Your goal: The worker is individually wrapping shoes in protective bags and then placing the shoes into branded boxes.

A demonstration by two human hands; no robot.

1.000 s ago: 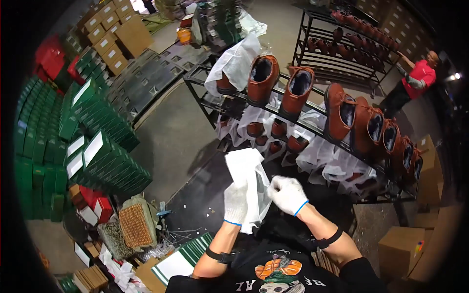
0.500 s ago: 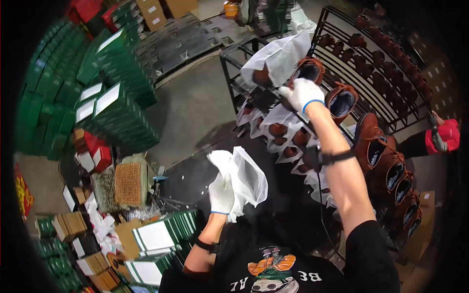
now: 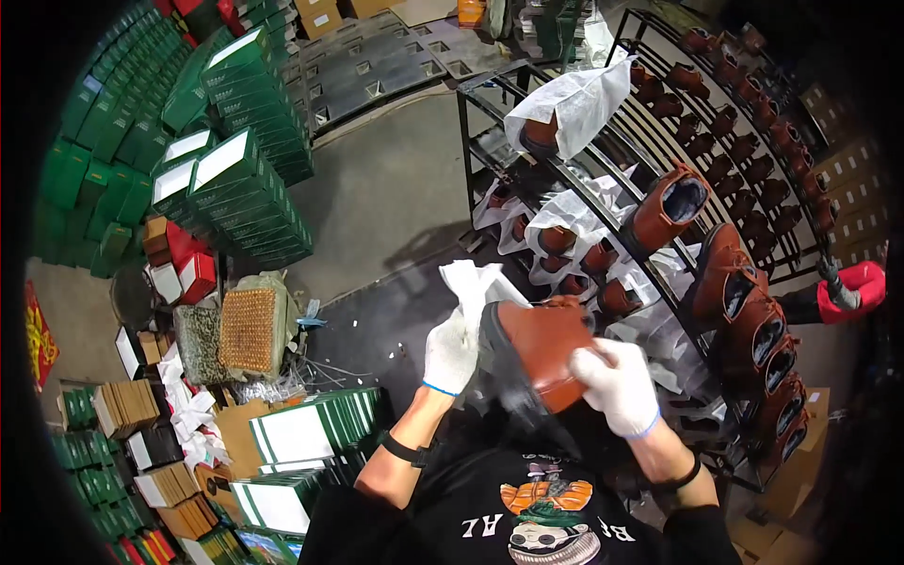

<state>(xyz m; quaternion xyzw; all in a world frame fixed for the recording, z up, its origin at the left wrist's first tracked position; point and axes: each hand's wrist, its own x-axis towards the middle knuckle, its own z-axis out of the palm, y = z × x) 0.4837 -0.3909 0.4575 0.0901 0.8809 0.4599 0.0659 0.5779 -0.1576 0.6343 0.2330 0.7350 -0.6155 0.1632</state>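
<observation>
My right hand (image 3: 623,388), in a white knit glove, grips a brown leather shoe (image 3: 548,350) in front of my chest; its dark sole faces left, slightly blurred. In my gloved left hand (image 3: 452,356) is a thin white cloth-like bag (image 3: 471,284), bunched in the closed fingers and partly hidden behind the shoe. On the top of the black metal rack, another brown shoe (image 3: 667,209) stands uncovered. Farther back on it, a white bag (image 3: 582,105) covers much of a shoe.
Lower rack tiers hold several white-wrapped shoes (image 3: 557,237); uncovered shoes (image 3: 749,297) line its right side. Green shoeboxes (image 3: 250,188) are stacked at left. A beaded seat pad (image 3: 252,325) lies near open boxes (image 3: 301,441). At far right is a person in red (image 3: 850,290).
My right hand has taken a brown shoe off the rack's top and brought it down beside my left hand. The left hand still holds the white bag, now slightly farther right.
</observation>
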